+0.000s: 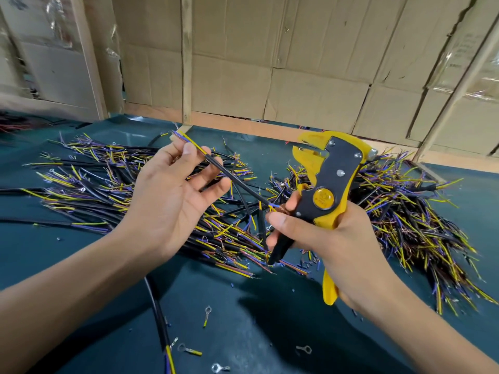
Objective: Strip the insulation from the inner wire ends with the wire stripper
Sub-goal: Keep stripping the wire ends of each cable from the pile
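Note:
A short black cable (237, 182) with yellow and purple inner wires at both ends runs between my two hands above the table. My left hand (172, 195), palm up, pinches its far end between thumb and fingertips, where the coloured wires stick out. My right hand (324, 233) grips the yellow and black wire stripper (328, 182) by its handles, jaws pointing up. The thumb and forefinger of that hand also pinch the cable's near end, where bare copper strands show. The stripper's jaws hold nothing.
Two heaps of similar black cables lie on the dark green table: one on the left (108, 184), one on the right (405, 206). Loose ring terminals (189, 349) and insulation bits lie near the front. A cardboard wall (270, 63) closes the back.

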